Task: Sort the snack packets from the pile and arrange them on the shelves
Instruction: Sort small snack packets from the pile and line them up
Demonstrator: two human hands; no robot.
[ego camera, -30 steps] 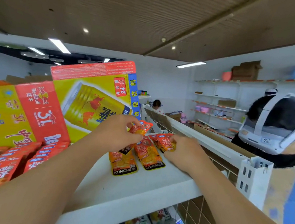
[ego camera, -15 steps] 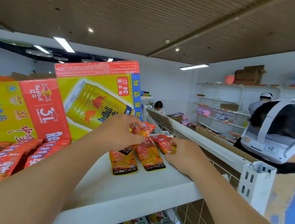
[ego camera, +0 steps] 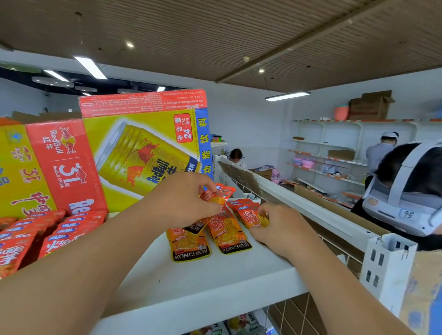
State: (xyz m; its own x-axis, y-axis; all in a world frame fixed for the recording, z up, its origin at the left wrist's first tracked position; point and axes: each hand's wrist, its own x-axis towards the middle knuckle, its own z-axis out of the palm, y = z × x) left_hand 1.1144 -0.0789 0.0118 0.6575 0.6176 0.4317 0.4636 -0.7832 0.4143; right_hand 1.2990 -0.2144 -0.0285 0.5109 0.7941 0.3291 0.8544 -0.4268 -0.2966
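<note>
Pinching orange foil snack packet (ego camera: 213, 199): left hand (ego camera: 183, 201). Right hand (ego camera: 283, 233) pinches second orange packet (ego camera: 253, 218). Two KONCHEW packets (ego camera: 231, 238) flat on white metal shelf (ego camera: 205, 285); two yellow-red cardboard cartons (ego camera: 142, 145) behind.

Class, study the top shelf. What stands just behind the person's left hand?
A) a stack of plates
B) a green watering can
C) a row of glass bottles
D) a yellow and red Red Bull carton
D: the Red Bull carton stands on the white shelf behind the left hand, which pinches an orange packet; the right hand pinches a second orange packet.
</note>
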